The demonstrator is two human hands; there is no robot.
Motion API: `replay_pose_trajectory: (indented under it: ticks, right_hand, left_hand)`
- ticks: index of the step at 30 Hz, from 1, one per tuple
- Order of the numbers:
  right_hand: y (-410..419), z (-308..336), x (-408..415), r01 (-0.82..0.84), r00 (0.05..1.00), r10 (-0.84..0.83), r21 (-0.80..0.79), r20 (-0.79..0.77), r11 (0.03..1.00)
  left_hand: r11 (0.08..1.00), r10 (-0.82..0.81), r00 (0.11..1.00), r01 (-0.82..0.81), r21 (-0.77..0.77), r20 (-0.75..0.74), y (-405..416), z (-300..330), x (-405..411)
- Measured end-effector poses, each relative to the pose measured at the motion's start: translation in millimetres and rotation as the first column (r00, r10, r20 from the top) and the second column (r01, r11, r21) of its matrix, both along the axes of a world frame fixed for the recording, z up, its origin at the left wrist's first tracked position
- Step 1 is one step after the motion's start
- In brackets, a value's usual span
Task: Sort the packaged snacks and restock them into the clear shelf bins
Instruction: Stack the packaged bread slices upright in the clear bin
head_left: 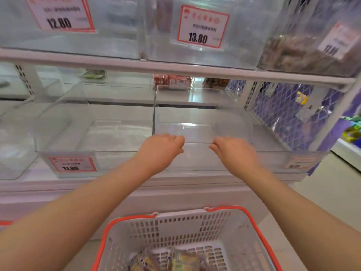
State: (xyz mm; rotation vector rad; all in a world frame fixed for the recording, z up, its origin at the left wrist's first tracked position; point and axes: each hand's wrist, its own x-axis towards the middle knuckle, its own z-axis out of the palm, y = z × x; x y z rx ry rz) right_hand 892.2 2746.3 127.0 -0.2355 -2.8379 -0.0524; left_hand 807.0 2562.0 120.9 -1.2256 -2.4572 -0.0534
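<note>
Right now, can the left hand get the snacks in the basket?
Probably yes: the left hand is up at the clear bin's front edge, holding no snack, and the basket below is open-topped.

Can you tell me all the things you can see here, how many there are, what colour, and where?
Clear plastic shelf bins: at least five, see-through, on two shelves; lower middle ones look empty.
White price tags with red borders: five, on bin fronts.
Brown snacks: a pile, count unclear, in top right bin.
White plastic basket with orange rim: one, below the arms.
Packaged snacks: several, yellowish, in the basket's bottom.
White metal mesh panel: one, right of the lower shelf.
Left hand: one, on the middle bin's front edge.
Right hand: one, pinching that same edge.
</note>
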Motion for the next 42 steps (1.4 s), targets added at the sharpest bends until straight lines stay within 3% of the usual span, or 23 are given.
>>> replay_pose_trajectory:
  ticks: [4, 9, 13, 16, 19, 21, 23, 25, 27, 30, 34, 38, 40, 42]
  right_hand:
    - [-10, 29, 25, -0.057, 0.991, 0.050, -0.054, -0.127, 0.997]
    - [-27, 23, 80, -0.113, 0.993, 0.108, -0.120, -0.044, 0.986]
    - [-32, 7, 103, -0.100, 0.995, 0.097, -0.124, -0.028, 0.987]
    - [-40, -5, 113, -0.134, 0.972, 0.109, -0.109, -0.210, 0.985]
    - [-52, -19, 125, -0.143, 0.833, 0.153, 0.060, -0.532, 0.988]
    - [-64, -37, 133, -0.236, 0.808, 0.237, 0.073, -0.540, 0.969]
    - [-75, -66, 138, -0.321, 0.879, 0.306, 0.021, -0.366, 0.947]
    - [-85, -105, 141, -0.292, 0.956, 0.293, -0.121, -0.013, 0.949]
    - [-89, -148, 143, -0.157, 0.920, 0.243, -0.279, 0.306, 0.947]
    - [-98, -208, 150, 0.016, 0.770, 0.205, -0.339, 0.604, 0.941]
    - [-115, -274, 159, 0.261, 0.544, 0.176, -0.365, 0.820, 0.894]
    - [-136, -317, 162, 0.508, 0.410, 0.096, -0.315, 0.907, 0.802]
    - [-145, -333, 161, 0.637, 0.358, 0.102, -0.323, 0.928, 0.700]
    - [-155, -347, 160, 0.786, 0.355, 0.093, -0.351, 0.930, 0.509]
  left_hand:
    - [0.981, -0.051, 0.993, 0.031, 0.193, 0.103, -13, 23, 17]
    - [0.986, -0.113, 0.989, 0.100, 0.131, 0.092, -33, 13, 64]
    - [0.957, -0.247, 0.967, 0.233, 0.172, 0.060, -47, 4, 91]
    - [0.939, -0.286, 0.958, 0.274, 0.209, 0.030, -57, 3, 102]
    - [0.904, -0.333, 0.941, 0.336, 0.263, -0.058, -65, 4, 114]
    - [0.884, -0.374, 0.923, 0.384, 0.266, -0.090, -72, -6, 123]
    - [0.882, -0.423, 0.904, 0.427, 0.198, -0.061, -80, -28, 131]
    - [0.896, -0.441, 0.896, 0.436, 0.078, 0.049, -88, -60, 137]
    - [0.909, -0.387, 0.894, 0.411, -0.069, 0.225, -94, -97, 141]
    - [0.889, -0.112, 0.875, 0.300, -0.346, 0.471, -106, -159, 145]
    - [0.837, 0.201, 0.707, 0.235, -0.493, 0.678, -124, -223, 156]
    - [0.864, 0.312, 0.507, 0.199, -0.462, 0.803, -132, -255, 169]
    - [0.880, 0.326, 0.459, 0.174, -0.443, 0.827, -134, -264, 174]
    - [0.891, 0.331, 0.422, 0.155, -0.427, 0.844, -136, -271, 180]
